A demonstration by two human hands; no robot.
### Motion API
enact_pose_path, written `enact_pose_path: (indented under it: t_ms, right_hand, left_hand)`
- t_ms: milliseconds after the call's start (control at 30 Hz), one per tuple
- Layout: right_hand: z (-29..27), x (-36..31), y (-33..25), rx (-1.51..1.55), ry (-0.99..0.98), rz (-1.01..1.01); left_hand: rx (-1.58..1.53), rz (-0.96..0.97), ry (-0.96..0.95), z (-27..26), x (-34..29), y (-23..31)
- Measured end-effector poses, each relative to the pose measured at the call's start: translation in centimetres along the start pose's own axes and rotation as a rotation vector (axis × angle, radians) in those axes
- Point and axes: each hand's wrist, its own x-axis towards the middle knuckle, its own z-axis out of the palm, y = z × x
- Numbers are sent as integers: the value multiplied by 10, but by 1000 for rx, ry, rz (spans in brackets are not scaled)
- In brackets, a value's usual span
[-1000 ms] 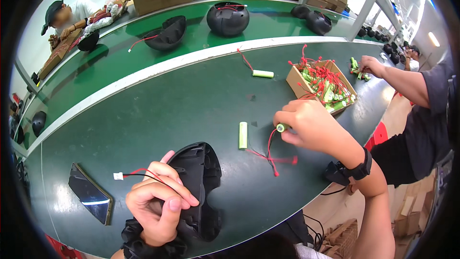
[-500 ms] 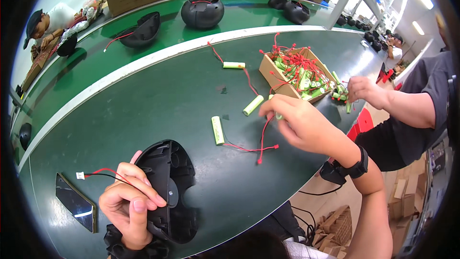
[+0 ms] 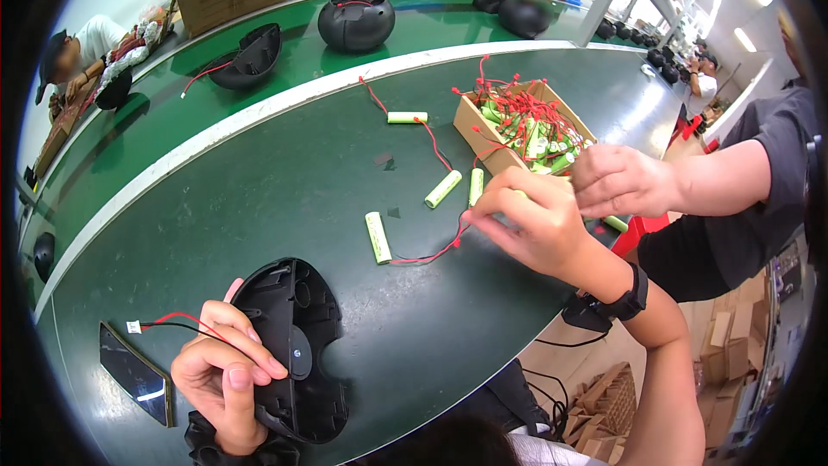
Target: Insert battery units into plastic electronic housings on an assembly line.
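My left hand (image 3: 226, 362) is closed around the edge of a black plastic half shell (image 3: 323, 319), its hollow inside facing up. A red-and-black lead with a white plug (image 3: 134, 327) trails from between those fingers. Over the table to the right, my right hand (image 3: 539, 220) is pinched, with a bit of a green battery showing between its fingers and a red wire by the fingertips. Nearby lie several green batteries with red leads: one (image 3: 377, 238) to the left, one (image 3: 442, 189) and another (image 3: 476, 186) just beyond the hand, and one (image 3: 406, 117) farther off.
A cardboard box (image 3: 483, 142) heaped with wired batteries stands beyond my right hand. A co-worker's hand (image 3: 625, 181) reaches in from the right, close to mine. A dark glossy panel (image 3: 134, 371) lies at left. Black shells (image 3: 356, 22) sit on the green strip behind the white rail.
My right hand has shifted slightly; the red lead hanging below it has moved. The co-worker's hand has come left, close to my hand. My left hand still holds the shell.
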Motion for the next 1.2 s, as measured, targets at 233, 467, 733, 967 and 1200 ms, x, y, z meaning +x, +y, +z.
enact_pose_path:
  t_ms: [233,467,733,967,1200]
  right_hand:
    - [11,5,-8,340,-65,141]
    - [18,10,2,-85,-76,-43]
    - [10,22,-7,323,218,292]
    - [21,29,-44,743,-58,182]
    - [39,34,-47,1138,-71,450]
  left_hand:
    - [1,6,-2,0,0,0]
    - [3,3,-7,0,-1,0]
    - [8,0,1,2,-3,1]
    - [110,57,-34,7,-2,6]
    - [160,34,-58,11,-2,11]
